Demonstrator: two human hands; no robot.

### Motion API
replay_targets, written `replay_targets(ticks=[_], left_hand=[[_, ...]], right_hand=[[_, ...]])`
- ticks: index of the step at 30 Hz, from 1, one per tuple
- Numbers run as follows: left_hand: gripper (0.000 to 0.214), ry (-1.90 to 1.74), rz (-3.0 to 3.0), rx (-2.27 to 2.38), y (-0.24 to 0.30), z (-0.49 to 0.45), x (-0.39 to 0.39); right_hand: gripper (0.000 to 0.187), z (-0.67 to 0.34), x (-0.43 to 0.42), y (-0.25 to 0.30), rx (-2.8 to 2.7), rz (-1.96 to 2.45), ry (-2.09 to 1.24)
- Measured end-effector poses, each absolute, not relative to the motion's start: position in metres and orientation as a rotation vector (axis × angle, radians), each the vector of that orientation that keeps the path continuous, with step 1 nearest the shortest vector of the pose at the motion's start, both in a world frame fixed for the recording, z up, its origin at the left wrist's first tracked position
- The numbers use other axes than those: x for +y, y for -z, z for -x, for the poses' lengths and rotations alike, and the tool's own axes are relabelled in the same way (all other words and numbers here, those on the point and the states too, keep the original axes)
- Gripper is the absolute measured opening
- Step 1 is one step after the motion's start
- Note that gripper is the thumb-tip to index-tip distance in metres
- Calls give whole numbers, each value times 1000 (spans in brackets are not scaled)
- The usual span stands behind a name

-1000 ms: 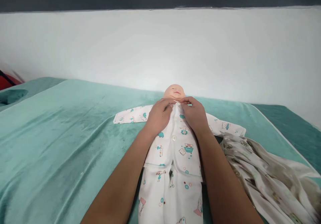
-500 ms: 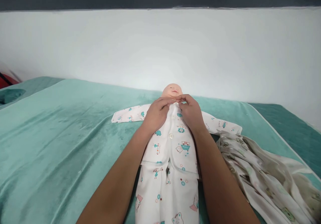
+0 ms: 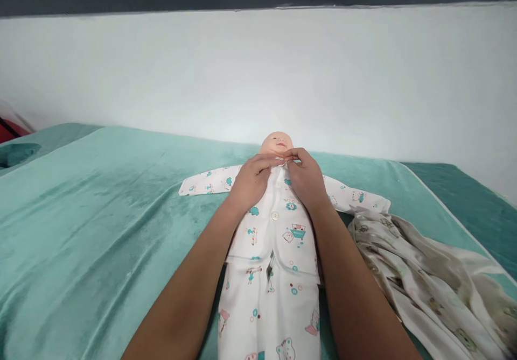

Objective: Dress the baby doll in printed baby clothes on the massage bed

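A baby doll [image 3: 276, 141] lies on its back, dressed in a white printed baby shirt [image 3: 278, 236] and matching trousers [image 3: 269, 317]. Its sleeves stretch out to both sides. My left hand [image 3: 253, 180] and my right hand [image 3: 306, 177] meet at the neckline just under the doll's chin. Both hands have their fingers pinched on the shirt's collar, and the fingertips nearly touch. What exactly lies between the fingertips is partly hidden. Lower on the shirt front a button [image 3: 275, 216] shows, and the hem hangs apart over the trousers.
A green velvety bed cover [image 3: 100, 214] spreads beneath the doll. A crumpled beige printed cloth [image 3: 424, 279] lies at the right, touching the doll's sleeve. Behind the bed stands a white wall [image 3: 258, 69]. Something red [image 3: 8, 130] shows at the far left.
Both hands stay at the collar with only slight finger movement. The whole view has shifted a little.
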State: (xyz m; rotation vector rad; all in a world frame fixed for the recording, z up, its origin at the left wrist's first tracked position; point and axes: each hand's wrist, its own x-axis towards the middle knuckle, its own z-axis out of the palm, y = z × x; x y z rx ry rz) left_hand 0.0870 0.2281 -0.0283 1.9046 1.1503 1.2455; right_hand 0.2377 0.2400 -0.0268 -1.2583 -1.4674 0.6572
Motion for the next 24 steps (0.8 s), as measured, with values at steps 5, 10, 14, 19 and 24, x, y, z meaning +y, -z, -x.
replay_targets(ticks=[5,10,14,19,24], left_hand=[[43,-1275,-1899,1156,29,-86,225],[38,-1317,-1887,1158,31,-85,221],[25,-1342,-1819,1133,31,-84,214],[11,-1229,-1747,1155,28,-79,199],[10,-1154,-1766,1074,26,-71,193]], right_hand=[[23,-238,240,28,-1425,1282,-692],[22,-237,235,25,-1378,1273,-746],[20,-235,224,22,-1424,1215,-727],[15,-235,209,23,-1481,1225,-685],[21,-239,188,31,-1534,1106,-659]])
